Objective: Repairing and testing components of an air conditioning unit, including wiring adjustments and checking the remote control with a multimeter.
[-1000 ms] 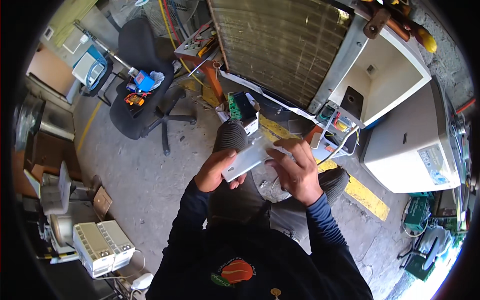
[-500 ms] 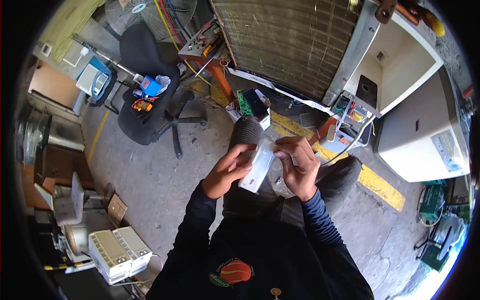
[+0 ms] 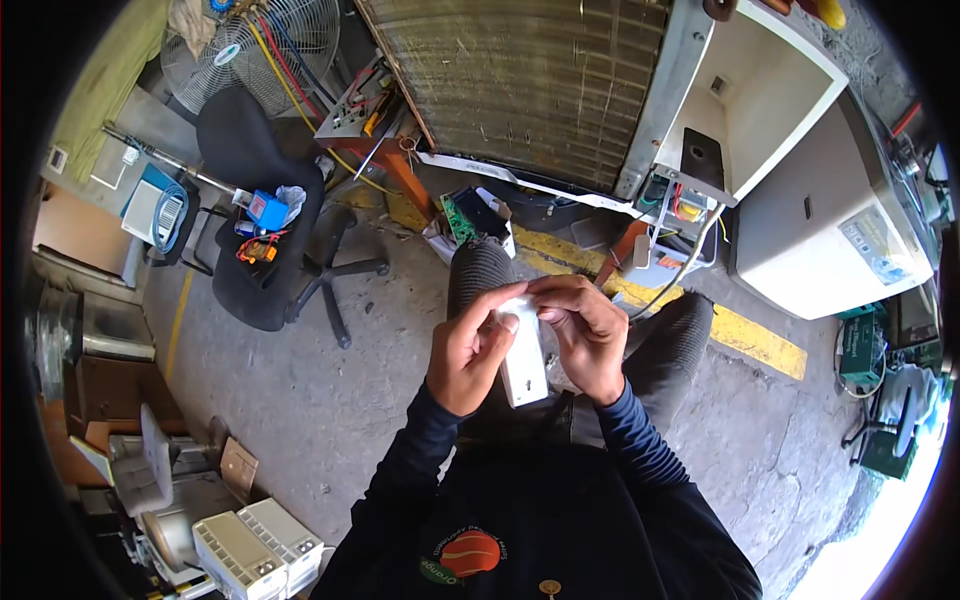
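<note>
Over my lap I hold a slim white plastic piece (image 3: 524,372), long and flat like a remote control, with a small dark mark near its lower end. My left hand (image 3: 465,352) grips it along the side, thumb pressed on its upper face. The fingers of my right hand (image 3: 588,338) pinch at its top end, and the fingertips of both hands almost meet there. What lies under the fingertips is hidden. A small clear, shiny scrap (image 3: 560,374) shows just below my right hand; its kind cannot be made out.
Ahead, a box with a green circuit board (image 3: 462,218) sits by my knee, below a large finned coil panel (image 3: 510,85). A black office chair (image 3: 245,200) bearing tools stands left. White appliance housings (image 3: 830,220) stand right. Beige units (image 3: 250,550) lie at lower left.
The white piece has turned more upright and sits a little lower. My left hand has moved up and inward along it, thumb now on its face. The view has shifted slightly right.
</note>
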The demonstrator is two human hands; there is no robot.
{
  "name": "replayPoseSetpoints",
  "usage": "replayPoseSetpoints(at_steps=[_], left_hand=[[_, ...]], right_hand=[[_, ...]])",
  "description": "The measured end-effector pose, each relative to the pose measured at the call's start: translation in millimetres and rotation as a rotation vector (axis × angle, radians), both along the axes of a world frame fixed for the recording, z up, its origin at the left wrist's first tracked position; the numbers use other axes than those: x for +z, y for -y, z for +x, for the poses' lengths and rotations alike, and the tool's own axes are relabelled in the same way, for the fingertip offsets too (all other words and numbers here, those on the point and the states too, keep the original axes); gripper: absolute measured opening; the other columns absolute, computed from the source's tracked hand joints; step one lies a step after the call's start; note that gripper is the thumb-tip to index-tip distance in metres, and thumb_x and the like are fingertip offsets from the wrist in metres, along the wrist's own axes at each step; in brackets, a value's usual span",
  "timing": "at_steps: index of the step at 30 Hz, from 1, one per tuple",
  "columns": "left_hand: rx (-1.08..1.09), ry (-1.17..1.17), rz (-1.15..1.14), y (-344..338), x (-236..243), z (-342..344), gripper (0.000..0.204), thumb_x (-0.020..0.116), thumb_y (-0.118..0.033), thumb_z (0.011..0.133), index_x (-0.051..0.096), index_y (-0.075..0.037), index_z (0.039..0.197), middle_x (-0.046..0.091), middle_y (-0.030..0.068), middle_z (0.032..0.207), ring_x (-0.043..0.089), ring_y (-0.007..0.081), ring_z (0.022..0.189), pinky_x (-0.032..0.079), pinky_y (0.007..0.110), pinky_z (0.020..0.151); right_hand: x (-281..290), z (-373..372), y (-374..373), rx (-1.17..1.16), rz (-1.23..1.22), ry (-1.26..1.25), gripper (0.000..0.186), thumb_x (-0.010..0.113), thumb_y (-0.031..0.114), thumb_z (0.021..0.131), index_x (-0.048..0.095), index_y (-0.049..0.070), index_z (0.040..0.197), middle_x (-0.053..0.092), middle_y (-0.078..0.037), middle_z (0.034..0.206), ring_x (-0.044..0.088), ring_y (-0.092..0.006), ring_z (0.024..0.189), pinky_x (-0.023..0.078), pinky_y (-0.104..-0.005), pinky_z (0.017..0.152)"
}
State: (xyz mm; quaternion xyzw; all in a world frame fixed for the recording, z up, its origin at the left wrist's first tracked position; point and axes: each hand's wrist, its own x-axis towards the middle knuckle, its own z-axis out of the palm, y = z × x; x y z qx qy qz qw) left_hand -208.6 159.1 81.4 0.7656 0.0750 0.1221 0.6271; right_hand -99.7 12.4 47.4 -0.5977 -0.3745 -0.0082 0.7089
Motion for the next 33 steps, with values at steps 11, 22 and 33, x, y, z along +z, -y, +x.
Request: replayPoseSetpoints(at_steps=[11, 22, 33], left_hand=[[0.323, 0.252, 0.346, 13, -19, 30, 0.038, 0.069, 0.001, 0.093, 0.070, -0.002, 0.131, 0.072, 0.0101, 0.119, 0.064, 0.0218, 0.091, 0.053, 0.031, 0.082], [0.052, 0.395, 0.855, -12, 20, 48, 0.032, 0.075, 0.012, 0.077, 0.078, -0.001, 0.106, 0.072, 0.0075, 0.115, 0.066, 0.0242, 0.091, 0.055, 0.034, 0.083], [0.296, 0.742, 1.087, 7, -6, 47, 0.030, 0.078, 0.014, 0.079, 0.073, -0.003, 0.102, 0.069, 0.0113, 0.109, 0.067, 0.0260, 0.092, 0.059, 0.040, 0.081]], right_hand=[[6, -12, 16, 0.063, -0.137, -0.395, 0.052, 0.084, 0.001, 0.084, 0.064, -0.003, 0.132, 0.074, -0.015, 0.114, 0.070, -0.0230, 0.095, 0.056, -0.0326, 0.085], [6, 26, 39, 0.159, -0.197, -0.274, 0.060, 0.082, -0.003, 0.080, 0.063, -0.003, 0.137, 0.074, -0.015, 0.116, 0.070, -0.0227, 0.093, 0.055, -0.0314, 0.085], [12, 10, 39, 0.060, -0.261, -0.093, 0.069, 0.088, 0.005, 0.080, 0.061, -0.003, 0.142, 0.073, -0.016, 0.122, 0.068, -0.0248, 0.087, 0.055, -0.0318, 0.080]])
